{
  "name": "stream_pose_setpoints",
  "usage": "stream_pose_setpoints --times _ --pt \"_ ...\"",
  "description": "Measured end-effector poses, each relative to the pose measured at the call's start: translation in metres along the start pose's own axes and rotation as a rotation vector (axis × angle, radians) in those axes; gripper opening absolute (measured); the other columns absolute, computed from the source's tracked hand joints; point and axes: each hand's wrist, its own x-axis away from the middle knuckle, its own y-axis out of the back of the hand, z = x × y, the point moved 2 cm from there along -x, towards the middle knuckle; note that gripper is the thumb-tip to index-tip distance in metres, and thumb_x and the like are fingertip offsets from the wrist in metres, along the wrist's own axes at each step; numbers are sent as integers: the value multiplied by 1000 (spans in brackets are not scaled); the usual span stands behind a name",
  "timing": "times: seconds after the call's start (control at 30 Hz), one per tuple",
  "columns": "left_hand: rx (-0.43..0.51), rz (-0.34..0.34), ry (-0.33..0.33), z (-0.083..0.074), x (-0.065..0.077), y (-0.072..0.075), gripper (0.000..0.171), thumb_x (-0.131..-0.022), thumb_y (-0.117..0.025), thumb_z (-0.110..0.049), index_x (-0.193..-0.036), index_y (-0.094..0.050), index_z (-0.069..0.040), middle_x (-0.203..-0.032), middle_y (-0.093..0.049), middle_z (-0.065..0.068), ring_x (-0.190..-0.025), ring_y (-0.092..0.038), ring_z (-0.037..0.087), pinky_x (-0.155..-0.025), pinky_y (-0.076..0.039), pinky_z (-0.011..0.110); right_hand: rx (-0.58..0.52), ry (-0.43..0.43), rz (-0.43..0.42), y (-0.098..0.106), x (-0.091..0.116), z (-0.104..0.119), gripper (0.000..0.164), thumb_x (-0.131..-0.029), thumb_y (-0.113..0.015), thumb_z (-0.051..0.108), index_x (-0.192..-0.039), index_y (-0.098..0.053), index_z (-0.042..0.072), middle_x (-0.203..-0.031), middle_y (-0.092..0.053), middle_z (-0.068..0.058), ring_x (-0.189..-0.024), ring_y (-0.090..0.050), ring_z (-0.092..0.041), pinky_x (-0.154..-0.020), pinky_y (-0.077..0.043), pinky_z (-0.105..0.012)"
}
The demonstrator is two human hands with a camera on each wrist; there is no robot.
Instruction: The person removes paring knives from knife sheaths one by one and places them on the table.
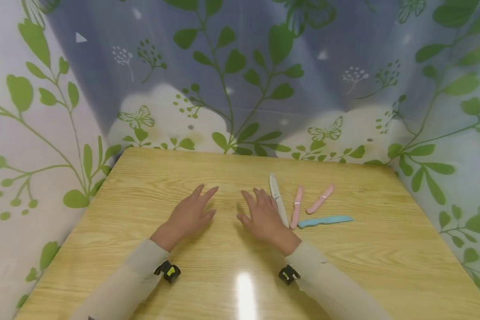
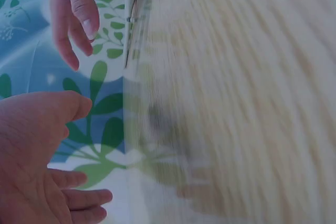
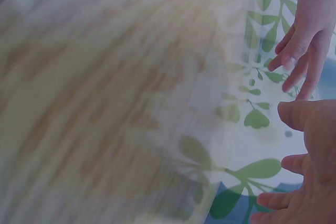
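My left hand (image 1: 188, 216) hovers over the left-centre of the wooden table with its fingers spread and nothing in them. Fingers relaxed and slightly apart, my right hand (image 1: 266, 218) is also bare, just left of a pale grey knife (image 1: 276, 194). It covers part of that knife's edge in the head view. In the left wrist view the pale knife (image 2: 132, 3) shows edge-on beyond the hands. A slim pink knife-like piece (image 1: 297, 206) lies right of the pale knife, and another pink one (image 1: 321, 198) slants farther right. Below them lies a blue knife (image 1: 325, 221), its tip pointing right.
The wooden table (image 1: 364, 275) ends at a leaf-patterned curtain (image 1: 240, 89) at the back, with similar fabric along both sides. Each wrist wears a small black camera, one on the left (image 1: 168, 271) and one on the right (image 1: 289, 274). Light glares on the near tabletop.
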Motion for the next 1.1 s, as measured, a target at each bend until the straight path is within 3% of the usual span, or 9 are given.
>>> stream_pose_setpoints --times 0.1,0.27,0.5,0.63,0.77,1.1 --pt "23 0 -20 -4 -7 -2 59 -93 -61 -28 -145 -34 -17 -141 -41 27 -95 -62 39 -69 -55 50 -5 -13 -28 4 1 -2 64 -93 -57 43 -144 -31 13 -144 -37 -25 -133 -30 -39 -104 -25 -63" --pt "90 -52 -63 -14 -17 -2 54 -92 -62 -24 -140 -41 -11 -134 -50 23 -90 -64 33 -70 -56 46 -11 -42 -57 9 3 -7 62 -92 -60 41 -141 -37 10 -140 -43 -24 -128 -38 -39 -101 -26 -67" --pt "183 -42 -42 -25 -33 -2 50 -93 -61 -23 -138 -43 -10 -135 -52 18 -118 -52 32 -92 -48 49 11 -74 -112 14 7 -22 62 -91 -61 38 -137 -41 1 -133 -48 -26 -117 -48 -43 -94 -38 -63" --pt "170 -14 -43 -30 -43 -1 52 -93 -61 -23 -139 -42 -10 -136 -51 17 -117 -52 31 -91 -48 49 18 -58 -176 19 8 -29 63 -88 -66 34 -130 -46 -8 -123 -56 -27 -107 -56 -42 -89 -47 -56" --pt "134 17 -46 -35 -52 -1 53 -92 -63 -23 -139 -42 -11 -136 -51 17 -117 -52 30 -92 -48 48 21 -60 -183 23 9 -34 62 -87 -69 32 -127 -48 -11 -117 -59 -27 -103 -58 -40 -87 -50 -50" --pt "68 65 -90 -50 -75 -10 54 -90 -66 -21 -138 -44 -12 -134 -52 17 -110 -57 31 -87 -51 45 -19 -150 -155 31 14 -46 61 -89 -67 31 -127 -48 -12 -119 -58 -30 -105 -57 -41 -87 -49 -53"
